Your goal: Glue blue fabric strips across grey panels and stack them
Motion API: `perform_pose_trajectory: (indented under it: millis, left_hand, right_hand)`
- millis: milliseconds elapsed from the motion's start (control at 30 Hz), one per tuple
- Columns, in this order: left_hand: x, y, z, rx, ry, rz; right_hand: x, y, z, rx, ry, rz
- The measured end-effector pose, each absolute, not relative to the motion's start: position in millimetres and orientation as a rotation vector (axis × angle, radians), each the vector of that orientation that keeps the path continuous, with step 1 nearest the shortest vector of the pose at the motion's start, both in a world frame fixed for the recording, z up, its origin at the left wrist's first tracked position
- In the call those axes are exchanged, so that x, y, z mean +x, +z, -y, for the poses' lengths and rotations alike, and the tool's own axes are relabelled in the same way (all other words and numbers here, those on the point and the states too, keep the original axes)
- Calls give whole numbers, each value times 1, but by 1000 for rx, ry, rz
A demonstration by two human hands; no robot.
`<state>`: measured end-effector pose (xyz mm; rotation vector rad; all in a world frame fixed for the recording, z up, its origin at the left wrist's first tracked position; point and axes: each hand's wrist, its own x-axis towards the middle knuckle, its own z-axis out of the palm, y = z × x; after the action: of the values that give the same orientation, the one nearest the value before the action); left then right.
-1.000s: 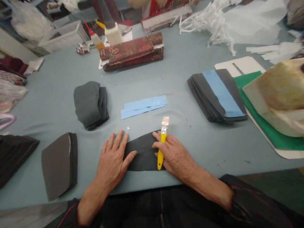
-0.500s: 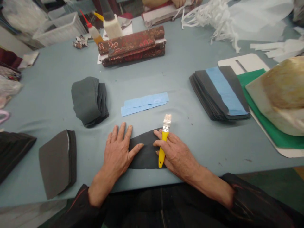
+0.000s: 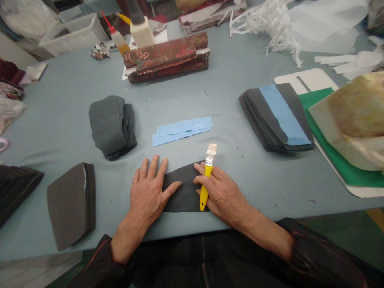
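Note:
A dark grey fabric piece (image 3: 181, 196) lies flat near the table's front edge. My left hand (image 3: 147, 189) is spread open on its left end, palm down. At the right end, my right hand (image 3: 223, 190) holds a paintbrush (image 3: 205, 188) with a yellow handle, bristles pointing away from me; some of its fingers rest on the fabric. Just beyond the hands lie light blue strips (image 3: 183, 130), one overlapping another. Dark folded pieces (image 3: 107, 126) form a stack behind my left hand, and a flatter stack of dark panels (image 3: 69, 206) sits to its left.
On the right, a blue strip (image 3: 283, 114) lies across a pile of dark panels (image 3: 258, 120), beside a white board (image 3: 318, 78) with green cloth (image 3: 321, 160) and a stained container (image 3: 354, 120). Patterned rolls (image 3: 168, 58), bottles (image 3: 142, 34) and white scraps (image 3: 279, 28) stand or lie at the back.
Both hands, the brush and the fabric piece stay essentially in place. The view has shifted very slightly. A co-worker's hand at the top edge has gone from sight.

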<state>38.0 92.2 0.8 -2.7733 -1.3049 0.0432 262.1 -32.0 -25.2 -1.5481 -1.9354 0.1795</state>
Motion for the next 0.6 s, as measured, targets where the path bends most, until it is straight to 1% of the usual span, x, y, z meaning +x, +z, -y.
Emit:
perform_pose_trajectory:
  millis: [167, 400, 600]
  left_hand:
    - [38, 1, -97, -2721, 84, 1385]
    - [45, -3, -87, -2768, 15, 1316]
    - [36, -1, -93, -2723, 38, 1429]
  right_hand:
    - [262, -25, 32, -1547, 169, 1948]
    - [262, -26, 32, -1535, 180, 1929]
    - [263, -28, 33, -1533, 194, 1932]
